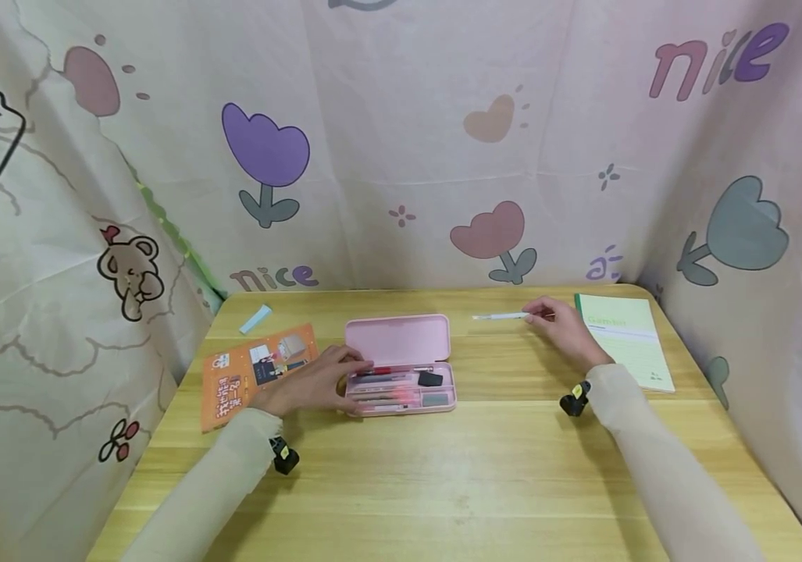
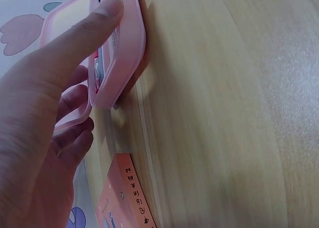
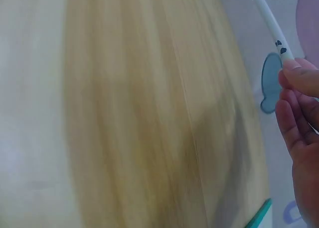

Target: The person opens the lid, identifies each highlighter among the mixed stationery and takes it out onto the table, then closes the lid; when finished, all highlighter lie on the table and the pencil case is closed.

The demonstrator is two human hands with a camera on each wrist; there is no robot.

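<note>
An open pink pencil case [image 1: 401,341] lies near the middle of the table, its lid folded back. Pens and pencils [image 1: 383,388], a black eraser-like block [image 1: 430,379] and a grey block [image 1: 435,400] are inside. My left hand [image 1: 323,378] holds the case's left end, thumb over the front rim and fingers at the back, as the left wrist view [image 2: 50,103] also shows. Off to the right, my right hand [image 1: 564,326] pinches a slim white pen [image 1: 504,316] by one end. Black spots mark the pen [image 3: 271,24] in the right wrist view; its tip points left.
An orange book [image 1: 232,382] lies left of the case, with a light blue strip [image 1: 255,319] behind it. A pale green notebook [image 1: 629,351] is at the right. Printed curtains [image 1: 401,156] surround the wooden table [image 1: 429,484] at the back and sides.
</note>
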